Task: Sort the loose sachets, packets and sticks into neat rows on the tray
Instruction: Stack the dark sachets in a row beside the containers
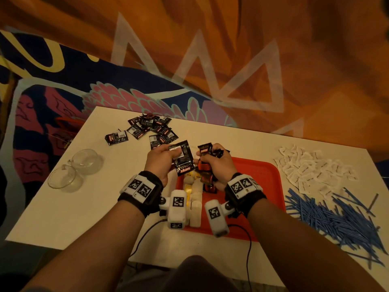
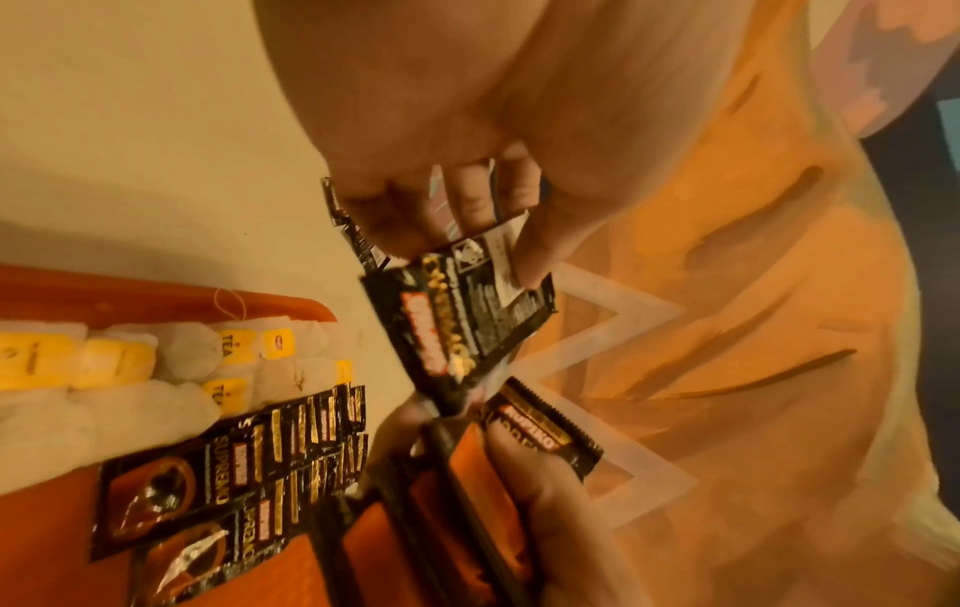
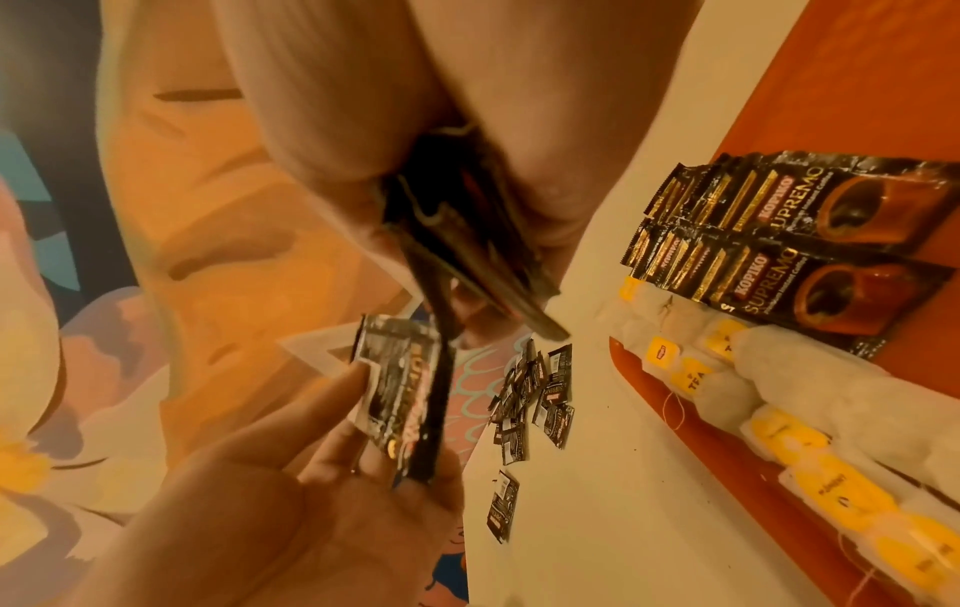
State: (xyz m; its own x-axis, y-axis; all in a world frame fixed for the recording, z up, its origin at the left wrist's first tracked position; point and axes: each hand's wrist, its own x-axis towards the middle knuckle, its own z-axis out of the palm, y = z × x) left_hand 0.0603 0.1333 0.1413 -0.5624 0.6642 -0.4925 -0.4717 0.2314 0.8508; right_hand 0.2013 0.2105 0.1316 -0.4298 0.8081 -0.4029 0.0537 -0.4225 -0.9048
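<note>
Left hand (image 1: pixel 162 160) pinches one coffee sachet (image 1: pixel 183 158); right hand (image 1: pixel 215 165) clutches a sachet bundle (image 1: pixel 207 165), both raised above the tray (image 1: pixel 263 175).

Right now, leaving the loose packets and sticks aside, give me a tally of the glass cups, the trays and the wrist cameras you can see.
Glass cups: 2
Red tray: 1
Wrist cameras: 2
Total: 5
</note>
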